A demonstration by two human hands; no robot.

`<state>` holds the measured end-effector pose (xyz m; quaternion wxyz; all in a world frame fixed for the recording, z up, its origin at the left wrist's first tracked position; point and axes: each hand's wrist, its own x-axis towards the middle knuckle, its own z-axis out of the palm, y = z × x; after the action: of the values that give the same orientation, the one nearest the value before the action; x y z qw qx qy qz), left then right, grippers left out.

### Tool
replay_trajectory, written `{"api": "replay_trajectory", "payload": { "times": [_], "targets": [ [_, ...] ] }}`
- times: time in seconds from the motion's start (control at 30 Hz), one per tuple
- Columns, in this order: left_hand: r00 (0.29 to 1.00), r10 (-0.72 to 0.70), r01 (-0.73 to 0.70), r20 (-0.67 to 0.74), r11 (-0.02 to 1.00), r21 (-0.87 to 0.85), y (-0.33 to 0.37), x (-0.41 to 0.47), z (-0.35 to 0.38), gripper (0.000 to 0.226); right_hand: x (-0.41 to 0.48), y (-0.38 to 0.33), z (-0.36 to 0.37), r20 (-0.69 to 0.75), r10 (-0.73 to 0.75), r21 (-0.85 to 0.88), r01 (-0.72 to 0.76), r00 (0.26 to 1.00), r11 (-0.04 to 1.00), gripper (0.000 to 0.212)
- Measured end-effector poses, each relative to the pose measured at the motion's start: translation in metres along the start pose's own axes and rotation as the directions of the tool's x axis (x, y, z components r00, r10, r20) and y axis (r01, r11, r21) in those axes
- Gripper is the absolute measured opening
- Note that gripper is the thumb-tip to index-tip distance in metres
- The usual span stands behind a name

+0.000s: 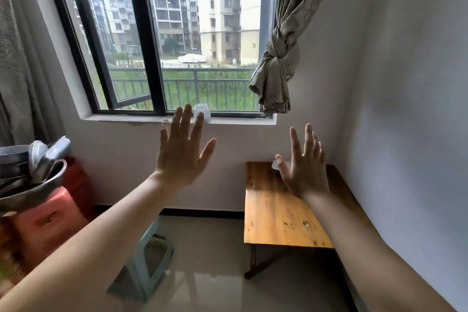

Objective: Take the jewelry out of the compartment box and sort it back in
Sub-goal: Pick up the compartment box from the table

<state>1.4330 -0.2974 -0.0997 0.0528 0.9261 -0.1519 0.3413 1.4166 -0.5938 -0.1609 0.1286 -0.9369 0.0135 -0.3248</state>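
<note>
Both my hands are raised in front of me with fingers spread and nothing in them. My left hand (181,151) is up before the window sill, back toward me. My right hand (305,166) hovers above the far end of a low wooden table (276,215). A small whitish object (275,165) shows on the table just behind my right thumb; what it is cannot be told. No compartment box and no jewelry are in view.
A small glass jar (202,112) stands on the window sill. At the left, metal bowls and lids (30,172) sit on red plastic stools (53,213). A pale blue stool (152,256) stands on the tiled floor. A knotted curtain (276,71) hangs by the right wall.
</note>
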Motion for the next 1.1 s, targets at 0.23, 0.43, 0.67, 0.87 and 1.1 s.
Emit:
{"api": "replay_trajectory", "payload": {
  "times": [0.23,0.43,0.67,0.87,1.1],
  "targets": [
    [0.999,-0.047,0.047,0.026,0.999,-0.024,-0.052,0.086,0.112,0.076,0.098,0.003,0.118,0.041,-0.104,-0.035,0.105,0.994,0.994,0.083],
    [0.992,0.077,-0.064,0.104,0.991,-0.119,-0.078,0.171,0.227,0.073,0.161,0.037,0.203,0.062,0.002,-0.066,0.002,0.998,0.998,0.087],
    [0.93,0.278,-0.21,0.243,0.94,-0.269,-0.027,0.274,0.346,0.075,0.184,0.126,0.225,0.008,0.299,-0.241,-0.288,0.954,0.927,0.083],
    [0.82,0.48,-0.363,0.313,0.857,-0.364,0.048,0.307,0.43,0.075,0.181,0.199,0.238,-0.049,0.489,-0.321,-0.477,0.871,0.818,0.081],
    [0.69,0.631,-0.488,0.355,0.767,-0.416,0.09,0.363,0.506,0.071,0.213,0.266,0.283,-0.018,0.574,-0.298,-0.553,0.819,0.778,0.08]
  ]
}}
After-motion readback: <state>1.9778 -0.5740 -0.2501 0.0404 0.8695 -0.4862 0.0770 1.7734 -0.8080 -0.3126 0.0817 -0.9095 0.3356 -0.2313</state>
